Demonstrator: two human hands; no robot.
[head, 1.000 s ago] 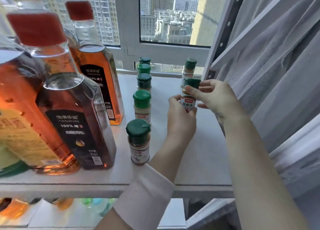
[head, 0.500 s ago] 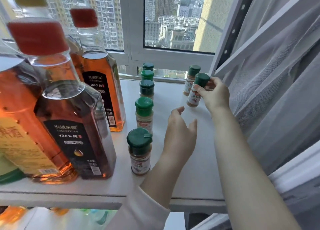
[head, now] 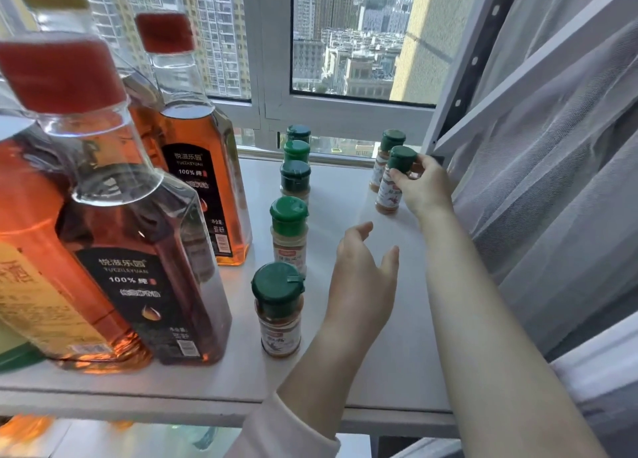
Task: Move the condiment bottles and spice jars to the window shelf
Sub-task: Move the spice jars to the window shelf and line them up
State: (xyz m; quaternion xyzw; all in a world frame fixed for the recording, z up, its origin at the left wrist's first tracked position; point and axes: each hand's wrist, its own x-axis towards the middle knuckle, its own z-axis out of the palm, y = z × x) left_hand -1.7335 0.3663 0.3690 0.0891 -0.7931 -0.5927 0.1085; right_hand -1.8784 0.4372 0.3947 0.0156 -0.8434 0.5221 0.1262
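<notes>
My right hand [head: 423,190] grips a green-capped spice jar [head: 392,184] that stands on the white window shelf [head: 397,336] at the far right, just in front of another green-capped jar [head: 386,150]. My left hand [head: 362,285] hovers over the shelf's middle, fingers relaxed, holding nothing. A row of several green-capped spice jars runs from the nearest jar [head: 278,309] back toward the window. Tall amber oil bottles with red caps [head: 138,250] fill the shelf's left side.
A grey-white curtain [head: 552,181] hangs close along the right of the shelf. The window frame [head: 345,115] closes the back. Below the shelf's front edge a lower level shows blurred bottles [head: 20,426].
My left hand let go of the jar and drew back to the shelf's middle. My right hand carried the jar to the far right and set it down in front of the other jar.
</notes>
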